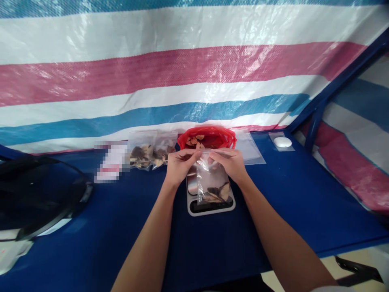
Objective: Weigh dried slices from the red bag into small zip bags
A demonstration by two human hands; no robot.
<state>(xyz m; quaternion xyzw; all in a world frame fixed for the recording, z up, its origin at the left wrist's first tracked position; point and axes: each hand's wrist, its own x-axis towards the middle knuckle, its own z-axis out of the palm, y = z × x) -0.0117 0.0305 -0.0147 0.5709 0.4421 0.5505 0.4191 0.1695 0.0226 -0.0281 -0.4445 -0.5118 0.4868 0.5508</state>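
Note:
Both my hands pinch the top edge of a clear plastic bag, which hangs above a white kitchen scale. Dried brown slices lie in the bottom of this bag. My left hand grips the upper left corner, its thumb and forefinger pressed together. At the upper right, my right hand holds the same edge. Just behind the hands stands a red plastic bag, its mouth wide, with more dried slices inside. The bag I hold covers part of the scale's plate and dark display.
Filled clear bags stand left of the red bag, beside a blurred paper packet. Flat clear bags lie right of it. A white oval object rests farther right. A large black round object occupies the left of the blue table.

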